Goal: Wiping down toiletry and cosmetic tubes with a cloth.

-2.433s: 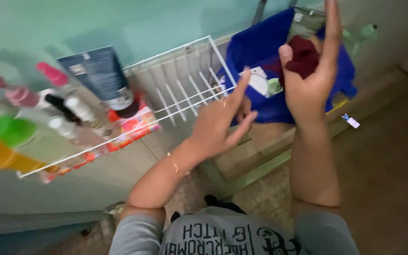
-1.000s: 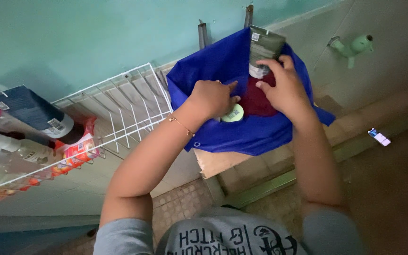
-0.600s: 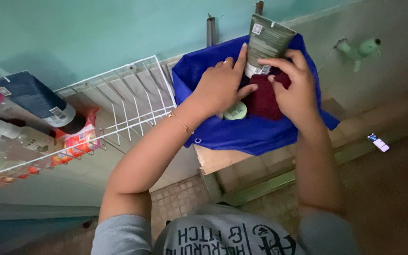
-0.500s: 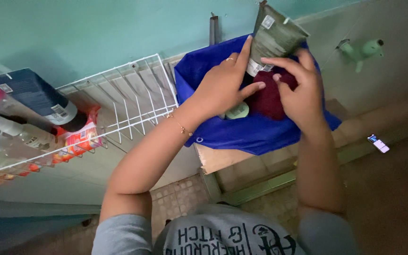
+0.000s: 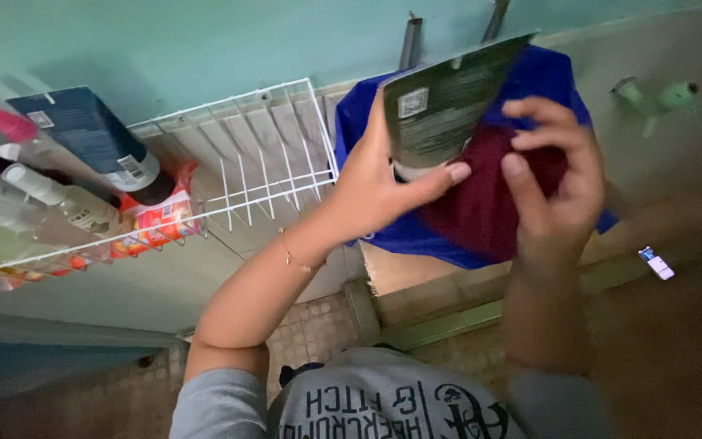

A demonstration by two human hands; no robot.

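Note:
My left hand (image 5: 377,189) grips a dark grey-green squeeze tube (image 5: 440,102) near its white cap end, lifted up in front of a blue cloth (image 5: 546,73) that hangs on the wall. My right hand (image 5: 558,183) holds a dark red cloth (image 5: 481,203) against the tube's cap end, fingers curled over it. Both hands are raised close to the camera, above the blue cloth. What else lies in the blue cloth is hidden behind the hands.
A white wire shelf (image 5: 262,175) on the teal wall holds a dark blue tube (image 5: 91,138), several bottles (image 5: 50,199) and an orange pack (image 5: 160,223) at the left. A green tap (image 5: 660,97) sticks out at the right. Tiled floor (image 5: 310,325) lies below.
Both hands have lifted the tube and the red cloth out of the blue cloth, up toward the camera. The round pale green lid is out of sight.

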